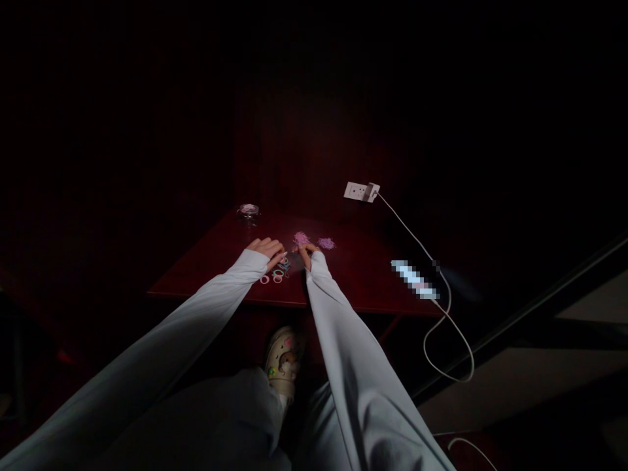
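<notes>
My left hand (269,249) is over the table, its thumb and fingertips together; anything between them is too small to make out. Just below it lie several ring-shaped bands (278,274), pale pink, green and bluish, like hair ties. Close by on the right, my right hand (307,252) has its fingers pinched together at the near edge of a pile of small pink pieces (300,238). What they hold, if anything, is hidden. A separate pile of small purple pieces (326,243) sits right of the pink one.
A clear round jar (248,212) with pinkish contents stands at the table's far left. From a wall socket (362,191), a white cable (409,226) runs to a blurred-out bright device (415,280) at the right. A decorated clog (283,360) shows below the dark red table (206,275).
</notes>
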`<move>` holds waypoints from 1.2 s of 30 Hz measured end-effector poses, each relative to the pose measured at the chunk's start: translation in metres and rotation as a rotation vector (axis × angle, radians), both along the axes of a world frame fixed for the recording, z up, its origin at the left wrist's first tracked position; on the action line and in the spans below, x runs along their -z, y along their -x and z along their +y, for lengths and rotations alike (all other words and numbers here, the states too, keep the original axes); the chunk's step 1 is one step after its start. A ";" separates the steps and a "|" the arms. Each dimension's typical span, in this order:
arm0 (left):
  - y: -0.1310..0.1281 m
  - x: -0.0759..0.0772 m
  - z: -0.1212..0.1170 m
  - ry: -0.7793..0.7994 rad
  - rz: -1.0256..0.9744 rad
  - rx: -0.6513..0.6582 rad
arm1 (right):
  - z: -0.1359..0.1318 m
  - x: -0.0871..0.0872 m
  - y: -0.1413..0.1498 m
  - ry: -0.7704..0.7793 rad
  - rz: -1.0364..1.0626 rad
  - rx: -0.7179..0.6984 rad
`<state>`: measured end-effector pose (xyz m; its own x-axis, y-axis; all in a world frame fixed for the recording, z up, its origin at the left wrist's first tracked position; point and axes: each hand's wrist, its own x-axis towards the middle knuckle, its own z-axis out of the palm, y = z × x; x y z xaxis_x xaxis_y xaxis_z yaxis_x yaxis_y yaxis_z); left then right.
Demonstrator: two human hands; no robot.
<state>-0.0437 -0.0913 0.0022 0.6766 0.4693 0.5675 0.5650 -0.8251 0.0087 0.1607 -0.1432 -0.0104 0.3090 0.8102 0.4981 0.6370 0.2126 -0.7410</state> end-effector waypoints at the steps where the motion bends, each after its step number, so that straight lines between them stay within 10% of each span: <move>1: 0.000 -0.001 -0.001 0.023 -0.020 -0.003 | -0.002 -0.003 -0.006 0.003 0.007 0.121; 7: 0.004 -0.006 -0.007 0.101 -0.095 -0.038 | -0.009 -0.015 -0.028 0.215 -0.201 0.483; 18: 0.008 -0.001 -0.005 0.138 -0.224 -0.035 | -0.014 -0.021 -0.013 0.234 -0.424 0.322; 25: 0.012 0.006 0.005 0.200 -0.162 0.067 | -0.031 -0.012 0.002 0.141 -0.375 -0.079; 36: 0.009 0.007 0.003 0.185 -0.134 0.039 | -0.033 -0.008 0.007 0.208 -0.458 -0.074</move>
